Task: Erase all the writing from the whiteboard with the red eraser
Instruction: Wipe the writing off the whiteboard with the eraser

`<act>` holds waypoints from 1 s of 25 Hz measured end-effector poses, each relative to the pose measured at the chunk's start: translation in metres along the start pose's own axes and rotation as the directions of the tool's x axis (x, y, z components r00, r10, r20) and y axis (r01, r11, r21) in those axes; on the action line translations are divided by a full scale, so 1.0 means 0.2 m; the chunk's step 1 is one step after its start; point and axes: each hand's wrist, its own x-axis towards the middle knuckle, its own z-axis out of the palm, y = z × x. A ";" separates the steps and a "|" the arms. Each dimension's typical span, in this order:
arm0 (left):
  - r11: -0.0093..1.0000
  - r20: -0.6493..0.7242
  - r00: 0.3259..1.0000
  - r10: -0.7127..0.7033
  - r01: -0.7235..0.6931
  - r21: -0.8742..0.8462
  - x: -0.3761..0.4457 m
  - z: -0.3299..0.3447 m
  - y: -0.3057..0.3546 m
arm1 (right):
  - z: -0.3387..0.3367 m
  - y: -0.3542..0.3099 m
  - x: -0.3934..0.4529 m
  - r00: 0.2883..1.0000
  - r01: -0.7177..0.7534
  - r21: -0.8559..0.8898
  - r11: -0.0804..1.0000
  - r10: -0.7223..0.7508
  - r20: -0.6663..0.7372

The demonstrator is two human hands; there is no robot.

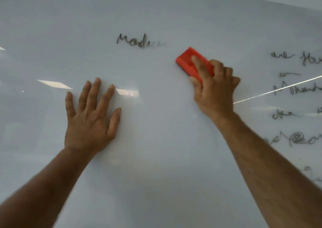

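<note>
Now, step: I judge I am mid-wipe, much writing left.
Right hand [215, 88]: closed around the red eraser [189, 62], which I press on the whiteboard [156, 158].
Left hand [90, 112]: flat, fingers spread, braced on the board, holding nothing.
Next: I slide up-left over the half-smeared word [139, 42], then clear the right-side lines [296, 88].
</note>
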 end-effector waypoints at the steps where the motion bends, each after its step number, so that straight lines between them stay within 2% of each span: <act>1: 1.000 -0.002 1.000 -0.002 0.002 0.008 0.00 0.00 0.00 | 0.02 0.01 0.05 0.996 -0.090 -0.015 0.996 0.090 -0.011; 3: 1.000 0.005 1.000 -0.002 0.002 0.022 0.00 0.00 0.01 | 0.06 -0.04 0.17 0.972 -0.232 -0.025 0.972 0.231 -0.028; 5: 0.999 0.014 1.000 -0.005 0.005 0.036 0.00 0.00 0.01 | 0.11 -0.16 0.28 0.959 -0.281 -0.009 0.960 0.280 -0.042; 14: 0.998 0.068 0.998 -0.012 0.008 0.061 0.01 -0.02 0.01 | 0.18 -0.62 0.48 0.993 -0.115 0.002 0.993 0.115 -0.009; 21: 0.999 0.081 0.997 0.003 -0.006 0.032 0.01 -0.02 -0.01 | 0.21 -0.97 0.35 0.984 0.162 0.022 0.986 -0.164 0.069; 25: 1.000 0.037 0.999 0.007 -0.007 0.003 0.00 0.00 -0.03 | 0.17 -0.87 0.20 0.908 0.412 -0.003 0.911 -0.410 0.088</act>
